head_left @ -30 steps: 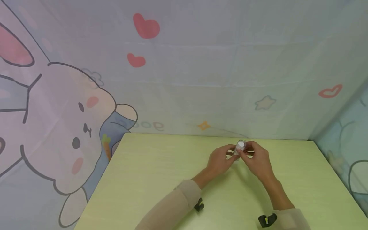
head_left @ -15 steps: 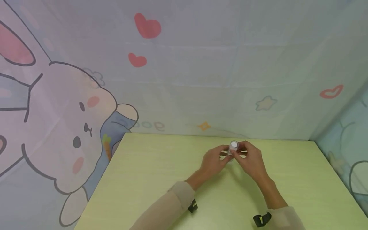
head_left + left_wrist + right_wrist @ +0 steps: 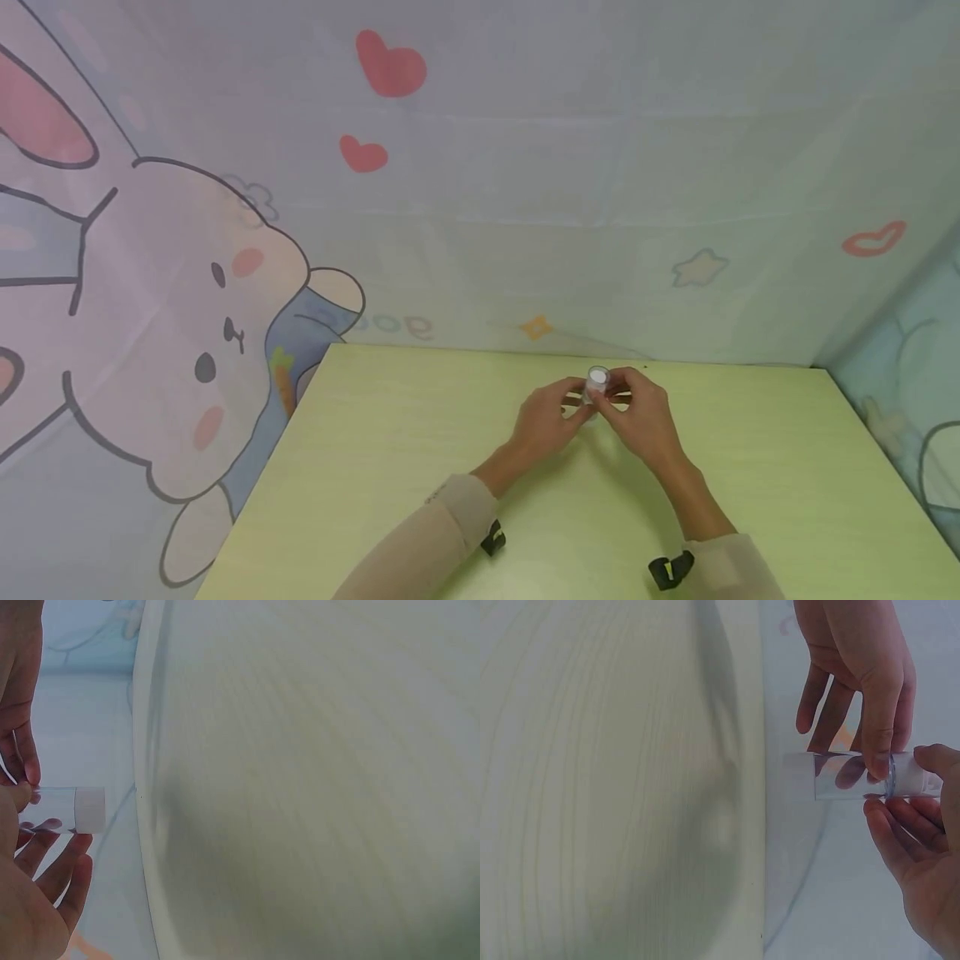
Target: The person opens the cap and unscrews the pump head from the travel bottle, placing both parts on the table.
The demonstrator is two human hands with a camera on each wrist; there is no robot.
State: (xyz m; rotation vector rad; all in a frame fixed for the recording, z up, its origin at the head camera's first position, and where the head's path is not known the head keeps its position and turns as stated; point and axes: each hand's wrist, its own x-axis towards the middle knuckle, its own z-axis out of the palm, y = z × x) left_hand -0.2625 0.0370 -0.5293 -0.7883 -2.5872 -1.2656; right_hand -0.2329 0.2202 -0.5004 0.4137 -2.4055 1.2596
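Both hands hold a small clear cylindrical bottle near the table's far edge. It stands upright in the air, with a white band at its lower end and a clear upper part that has white inside. My left hand grips the clear body between thumb and fingers from the left. From the right, my right hand pinches the upper part, thumb on the near side. In the left wrist view the white lower end shows past the left fingertips. Fingers cover part of the body.
A pale yellow-green table spreads beneath both arms. Behind it hangs a printed cloth with hearts and a rabbit, and more cloth hangs on the right. Black straps sit at the sleeve cuffs.
Both hands have moved a little to the left in the head view, carrying the bottle with them. Their holds on it look much the same.
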